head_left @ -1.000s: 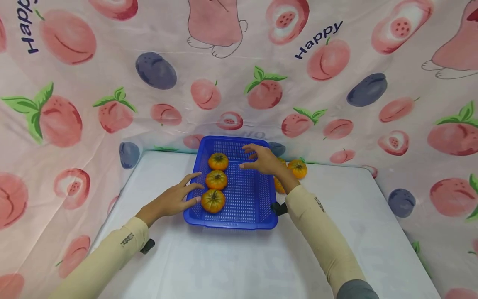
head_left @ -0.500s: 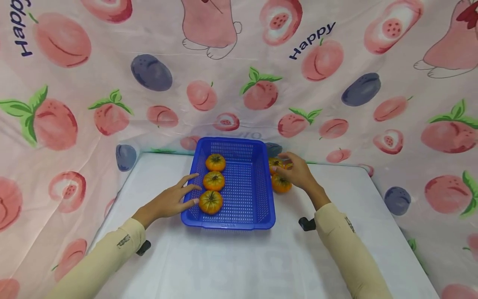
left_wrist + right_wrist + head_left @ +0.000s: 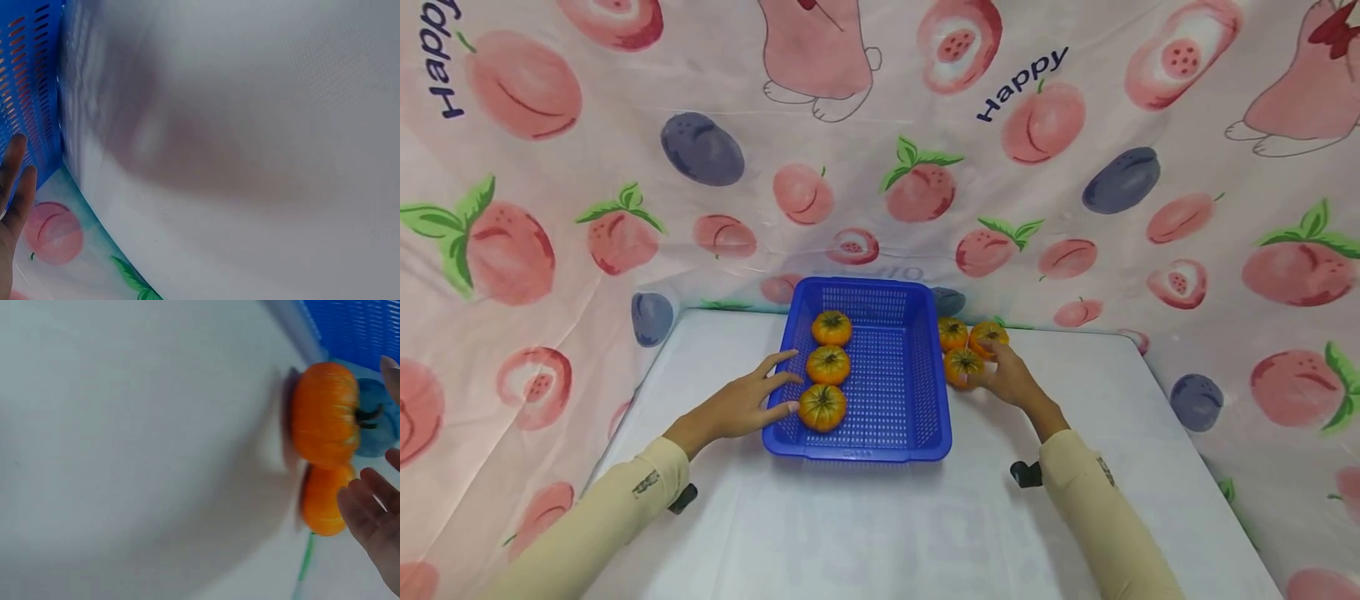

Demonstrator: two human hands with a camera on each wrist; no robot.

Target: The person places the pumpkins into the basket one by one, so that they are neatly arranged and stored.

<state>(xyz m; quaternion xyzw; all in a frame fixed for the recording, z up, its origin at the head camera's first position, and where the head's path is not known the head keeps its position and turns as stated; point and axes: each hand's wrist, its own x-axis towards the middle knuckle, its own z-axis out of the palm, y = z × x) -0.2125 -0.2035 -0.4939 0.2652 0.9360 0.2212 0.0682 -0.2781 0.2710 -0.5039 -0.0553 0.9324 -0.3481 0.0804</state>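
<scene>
Squat, ribbed orange pumpkin (image 3: 959,365); firm, light (presumably); best cupped by its sides; right grip (image 3: 1014,379) wide; left grip (image 3: 739,406) spread.

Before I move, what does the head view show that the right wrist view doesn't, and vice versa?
Only head: the left hand, three pumpkins inside the basket, and three outside pumpkins together.

Only right wrist: a pumpkin close up from its side, stem in profile.

Both: the right hand, two outside pumpkins, part of the basket, the white table.

From here, light spreads softly to the table (image 3: 850,529)'s far corners; both wrist views look dimmer, shadows (image 3: 187,165) blurry.
</scene>
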